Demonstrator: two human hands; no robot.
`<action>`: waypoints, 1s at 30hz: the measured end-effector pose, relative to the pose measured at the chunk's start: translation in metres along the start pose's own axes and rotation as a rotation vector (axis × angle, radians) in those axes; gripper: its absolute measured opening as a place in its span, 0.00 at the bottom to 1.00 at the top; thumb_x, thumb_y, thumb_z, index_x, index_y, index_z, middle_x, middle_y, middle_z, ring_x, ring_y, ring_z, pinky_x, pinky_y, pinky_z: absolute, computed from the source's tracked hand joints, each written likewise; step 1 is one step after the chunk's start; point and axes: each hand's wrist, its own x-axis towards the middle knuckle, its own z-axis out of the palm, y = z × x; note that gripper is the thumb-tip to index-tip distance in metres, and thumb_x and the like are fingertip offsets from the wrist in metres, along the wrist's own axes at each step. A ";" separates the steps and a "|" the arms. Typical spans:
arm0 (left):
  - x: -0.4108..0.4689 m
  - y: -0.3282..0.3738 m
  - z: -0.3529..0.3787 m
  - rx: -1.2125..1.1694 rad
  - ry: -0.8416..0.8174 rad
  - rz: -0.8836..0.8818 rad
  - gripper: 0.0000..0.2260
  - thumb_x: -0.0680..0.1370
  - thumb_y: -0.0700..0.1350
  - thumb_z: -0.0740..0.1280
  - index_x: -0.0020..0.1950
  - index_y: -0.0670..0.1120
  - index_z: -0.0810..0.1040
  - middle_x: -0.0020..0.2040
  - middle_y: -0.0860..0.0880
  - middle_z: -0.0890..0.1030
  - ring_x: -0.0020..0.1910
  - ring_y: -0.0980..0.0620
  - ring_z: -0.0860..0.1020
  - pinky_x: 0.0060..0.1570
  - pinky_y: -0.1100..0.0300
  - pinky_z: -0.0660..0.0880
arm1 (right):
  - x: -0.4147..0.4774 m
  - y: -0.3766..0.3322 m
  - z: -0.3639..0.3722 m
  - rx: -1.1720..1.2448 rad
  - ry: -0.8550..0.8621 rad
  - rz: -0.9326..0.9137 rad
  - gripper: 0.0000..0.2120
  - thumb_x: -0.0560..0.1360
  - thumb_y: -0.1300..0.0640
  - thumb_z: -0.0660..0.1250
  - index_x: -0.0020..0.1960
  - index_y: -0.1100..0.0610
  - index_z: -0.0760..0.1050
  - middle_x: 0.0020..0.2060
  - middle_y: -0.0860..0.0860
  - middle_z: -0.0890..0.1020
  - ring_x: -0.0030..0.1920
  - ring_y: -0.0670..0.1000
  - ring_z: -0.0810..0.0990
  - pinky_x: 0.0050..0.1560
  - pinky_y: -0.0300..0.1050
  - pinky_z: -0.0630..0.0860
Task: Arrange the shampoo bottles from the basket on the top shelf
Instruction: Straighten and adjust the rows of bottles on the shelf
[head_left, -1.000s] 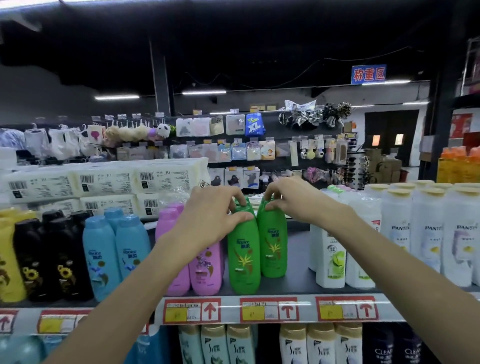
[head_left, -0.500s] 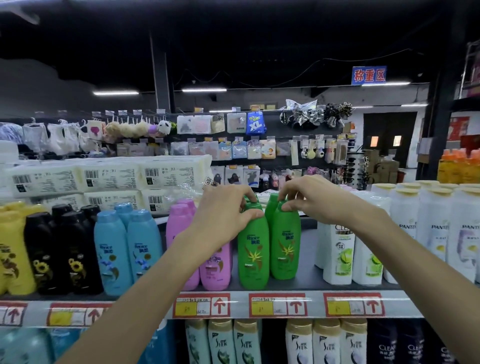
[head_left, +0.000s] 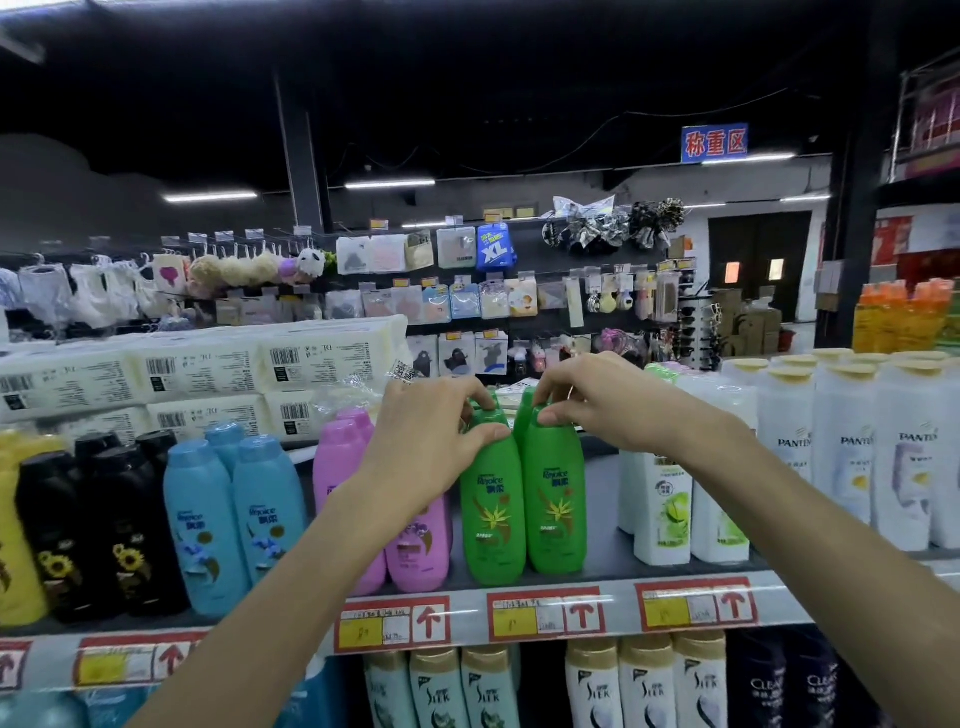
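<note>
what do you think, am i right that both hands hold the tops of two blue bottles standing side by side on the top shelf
Only the colour is wrong: in the head view the left hand and the right hand hold the tops of two green bottles, not blue, standing side by side on the top shelf.

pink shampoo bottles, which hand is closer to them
Left. The left hand grips the left green bottle by its cap, overlapping the pink bottles in view; the right hand pinches the right green bottle by its cap, one bottle farther right.
</note>
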 end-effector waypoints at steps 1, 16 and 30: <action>0.000 0.000 0.000 -0.002 -0.001 -0.002 0.18 0.73 0.63 0.70 0.58 0.56 0.80 0.47 0.56 0.84 0.49 0.56 0.80 0.67 0.48 0.69 | 0.000 0.000 0.001 0.001 0.003 -0.001 0.10 0.78 0.51 0.69 0.56 0.54 0.80 0.48 0.51 0.81 0.47 0.50 0.78 0.39 0.38 0.67; 0.014 -0.006 -0.015 0.043 0.036 0.051 0.15 0.80 0.63 0.60 0.57 0.58 0.81 0.52 0.58 0.82 0.52 0.53 0.77 0.61 0.49 0.70 | 0.049 0.018 -0.029 -0.037 0.001 -0.023 0.13 0.80 0.52 0.66 0.61 0.55 0.80 0.54 0.51 0.84 0.49 0.47 0.80 0.49 0.38 0.75; 0.050 -0.020 -0.003 0.133 -0.219 -0.072 0.07 0.81 0.49 0.67 0.55 0.57 0.84 0.54 0.59 0.84 0.55 0.55 0.79 0.65 0.49 0.72 | 0.082 0.034 0.003 -0.050 -0.277 -0.074 0.13 0.78 0.54 0.69 0.60 0.58 0.81 0.42 0.43 0.80 0.36 0.41 0.77 0.35 0.33 0.75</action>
